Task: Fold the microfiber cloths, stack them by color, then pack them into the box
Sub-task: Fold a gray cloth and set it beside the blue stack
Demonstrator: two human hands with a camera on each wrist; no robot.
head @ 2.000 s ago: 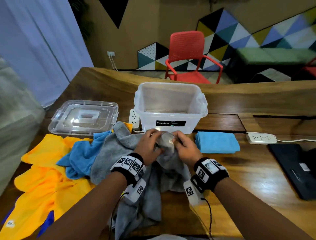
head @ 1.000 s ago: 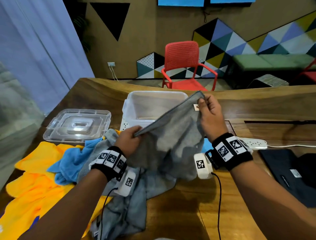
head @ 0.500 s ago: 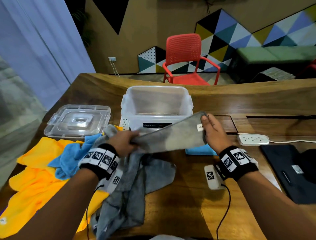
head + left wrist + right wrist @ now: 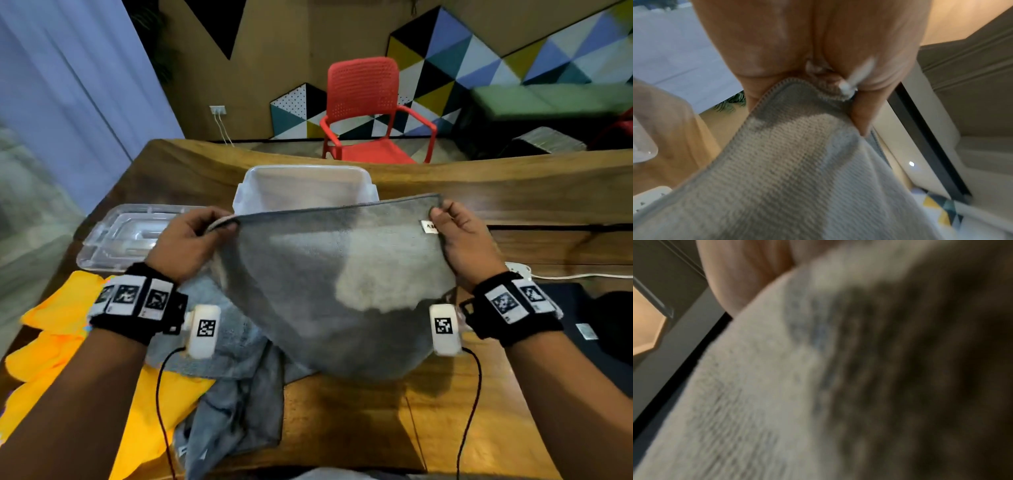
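A grey microfiber cloth [image 4: 339, 281] hangs spread in the air between my hands, its top edge stretched level. My left hand [image 4: 191, 236] pinches the top left corner, seen close in the left wrist view as the grey cloth [image 4: 797, 162] under the left hand [image 4: 807, 78]. My right hand [image 4: 455, 236] pinches the top right corner beside a small white label. The right wrist view is filled by the blurred grey cloth [image 4: 838, 369]. Behind the cloth stands the clear plastic box [image 4: 305, 188], open. A second grey cloth [image 4: 236, 404] lies crumpled on the table below.
The box's clear lid [image 4: 126, 236] lies at the left. Yellow cloths [image 4: 51, 359] are heaped at the left front. A white power strip [image 4: 517, 269] and a dark item [image 4: 596, 325] lie at the right. A red chair [image 4: 370, 113] stands beyond the wooden table [image 4: 359, 428].
The hands have moved apart and up, pulling the grey cloth from a bunched handful into a flat sheet held by its two top corners. It now covers the folded blue cloth.
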